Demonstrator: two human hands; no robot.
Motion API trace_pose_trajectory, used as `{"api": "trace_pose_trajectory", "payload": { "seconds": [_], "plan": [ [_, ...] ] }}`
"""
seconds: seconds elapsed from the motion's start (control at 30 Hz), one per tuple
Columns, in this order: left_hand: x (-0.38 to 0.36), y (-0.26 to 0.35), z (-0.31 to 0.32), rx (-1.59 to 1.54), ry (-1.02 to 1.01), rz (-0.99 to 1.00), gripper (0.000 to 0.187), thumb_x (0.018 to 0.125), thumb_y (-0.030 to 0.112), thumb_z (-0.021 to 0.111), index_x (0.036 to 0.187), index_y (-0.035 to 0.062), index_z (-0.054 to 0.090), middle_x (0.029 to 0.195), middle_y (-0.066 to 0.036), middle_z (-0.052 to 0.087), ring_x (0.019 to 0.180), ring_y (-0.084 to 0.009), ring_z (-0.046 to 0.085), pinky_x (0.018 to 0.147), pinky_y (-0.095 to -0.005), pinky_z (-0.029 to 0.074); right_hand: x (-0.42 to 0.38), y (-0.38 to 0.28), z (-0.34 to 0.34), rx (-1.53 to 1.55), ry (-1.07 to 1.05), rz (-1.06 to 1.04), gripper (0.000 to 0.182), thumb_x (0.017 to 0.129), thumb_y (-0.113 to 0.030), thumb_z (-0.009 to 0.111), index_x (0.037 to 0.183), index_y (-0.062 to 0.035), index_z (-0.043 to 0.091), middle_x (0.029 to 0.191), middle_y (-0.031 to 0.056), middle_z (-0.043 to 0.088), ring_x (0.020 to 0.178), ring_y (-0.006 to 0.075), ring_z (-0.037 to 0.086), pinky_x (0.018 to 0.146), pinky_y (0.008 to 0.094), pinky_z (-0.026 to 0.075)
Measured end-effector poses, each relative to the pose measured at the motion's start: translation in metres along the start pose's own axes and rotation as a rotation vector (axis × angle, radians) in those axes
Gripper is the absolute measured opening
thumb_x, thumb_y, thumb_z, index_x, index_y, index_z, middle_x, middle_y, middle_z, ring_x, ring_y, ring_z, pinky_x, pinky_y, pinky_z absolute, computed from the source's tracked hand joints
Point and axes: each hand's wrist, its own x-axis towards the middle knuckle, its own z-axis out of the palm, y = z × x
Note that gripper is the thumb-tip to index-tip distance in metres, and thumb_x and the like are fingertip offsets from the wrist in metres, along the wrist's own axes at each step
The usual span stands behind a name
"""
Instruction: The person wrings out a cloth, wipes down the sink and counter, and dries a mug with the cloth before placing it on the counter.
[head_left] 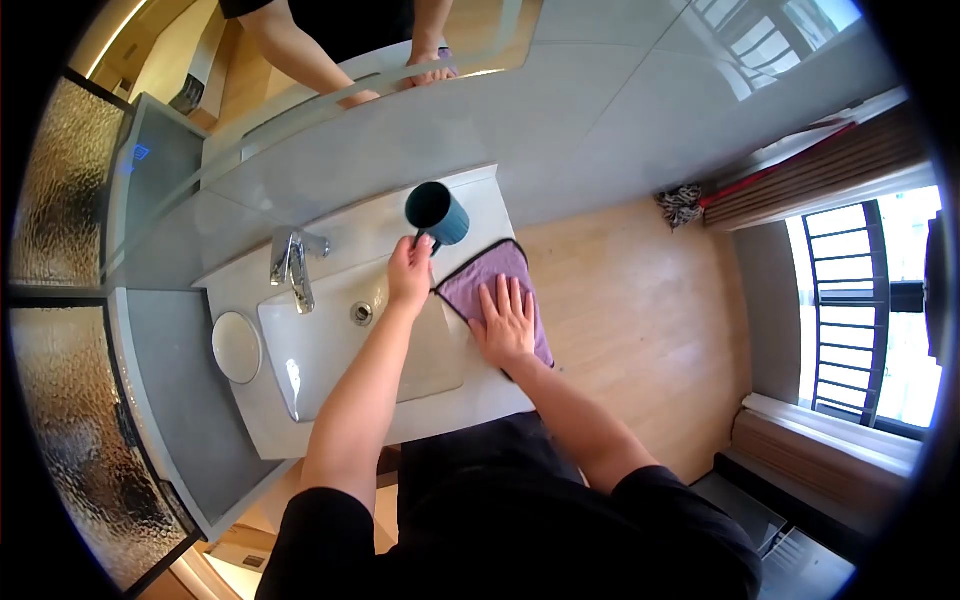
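Observation:
My left hand (410,272) is closed around the handle of a dark teal mug (455,222) over the back right of the white washbasin counter (300,438). The mug's dark mouth faces up toward the camera. To the right, my right hand (507,325) lies flat with fingers spread on a purple cloth (490,275) with black edging. That cloth covers the counter's right end and reaches its edge. Under my left forearm is the sink basin (330,370), partly hidden, with a round metal drain (361,313).
A chrome faucet (293,262) stands at the basin's back left. On the counter's left lies a round white dish (237,347). A mirror (350,40) on the wall reflects arms. A mop head (680,205) rests on the wooden floor (640,300) near the curtain (820,175).

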Motion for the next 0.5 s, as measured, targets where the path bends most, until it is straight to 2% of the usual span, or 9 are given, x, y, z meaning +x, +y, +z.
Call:
{"api": "trace_pose_trajectory", "payload": {
  "seconds": [0.1, 0.17, 0.23, 0.27, 0.33, 0.4, 0.5],
  "plan": [
    [-0.074, 0.018, -0.050, -0.173, 0.012, -0.108, 0.023, 0.101, 0.028, 0.058, 0.091, 0.0071, 0.056, 0.081, -0.001, 0.062, 0.063, -0.0055, 0.049, 0.054, -0.0197, 0.038, 0.039, -0.008, 0.002, -0.004, 0.048, 0.010, 0.073, 0.093, -0.050, 0.052, 0.153, -0.0128, 0.035, 0.161, 0.0205, 0.023, 0.151, 0.0367, 0.017, 0.121, 0.0537, 0.013],
    [-0.130, 0.026, -0.081, -0.286, 0.123, -0.228, 0.023, 0.102, 0.025, 0.057, 0.089, 0.0058, 0.057, 0.077, -0.002, 0.062, 0.060, -0.0059, 0.050, 0.053, -0.0220, 0.038, 0.082, -0.011, 0.009, -0.018, 0.135, 0.041, 0.075, 0.093, -0.051, 0.052, 0.153, -0.0088, 0.035, 0.161, 0.0211, 0.023, 0.151, 0.0373, 0.018, 0.121, 0.0531, 0.013],
    [-0.192, 0.015, -0.125, -0.174, 0.121, -0.237, 0.021, 0.102, 0.023, 0.056, 0.090, 0.0051, 0.057, 0.078, -0.003, 0.063, 0.060, -0.0054, 0.049, 0.053, -0.0216, 0.038, 0.124, -0.014, 0.020, -0.051, 0.208, 0.040, 0.078, 0.093, -0.051, 0.052, 0.152, -0.0036, 0.034, 0.160, 0.0214, 0.025, 0.150, 0.0374, 0.019, 0.121, 0.0520, 0.015],
    [-0.226, 0.001, -0.143, -0.143, 0.185, -0.262, 0.020, 0.102, 0.022, 0.055, 0.090, 0.0054, 0.056, 0.077, -0.003, 0.062, 0.058, -0.0046, 0.047, 0.052, -0.0210, 0.037, 0.145, -0.021, 0.026, -0.073, 0.256, 0.023, 0.079, 0.092, -0.051, 0.052, 0.151, -0.0011, 0.033, 0.160, 0.0213, 0.026, 0.150, 0.0372, 0.020, 0.121, 0.0512, 0.015],
    [-0.290, -0.025, -0.174, -0.170, 0.297, -0.310, 0.020, 0.103, 0.020, 0.054, 0.088, 0.0064, 0.055, 0.075, -0.001, 0.059, 0.055, -0.0032, 0.043, 0.050, -0.0197, 0.033, 0.174, -0.049, 0.030, -0.054, 0.224, -0.055, 0.078, 0.093, -0.050, 0.052, 0.151, -0.0007, 0.033, 0.160, 0.0213, 0.026, 0.149, 0.0371, 0.022, 0.121, 0.0502, 0.017],
    [-0.351, -0.036, -0.194, -0.225, 0.353, -0.358, 0.020, 0.103, 0.019, 0.054, 0.087, 0.0072, 0.054, 0.073, -0.001, 0.057, 0.053, -0.0024, 0.040, 0.048, -0.0191, 0.030, 0.170, -0.071, 0.039, -0.042, 0.187, -0.108, 0.077, 0.093, -0.048, 0.052, 0.150, -0.0003, 0.033, 0.159, 0.0212, 0.027, 0.148, 0.0369, 0.023, 0.121, 0.0493, 0.018],
    [-0.386, -0.038, -0.212, -0.312, 0.522, -0.442, 0.021, 0.103, 0.019, 0.053, 0.085, 0.0086, 0.052, 0.072, 0.001, 0.055, 0.051, -0.0015, 0.036, 0.047, -0.0187, 0.026, 0.174, -0.118, 0.051, -0.070, 0.098, -0.414, 0.070, 0.094, -0.040, 0.054, 0.150, -0.0021, 0.034, 0.160, 0.0154, 0.029, 0.148, 0.0310, 0.026, 0.121, 0.0448, 0.019]
  ]
}}
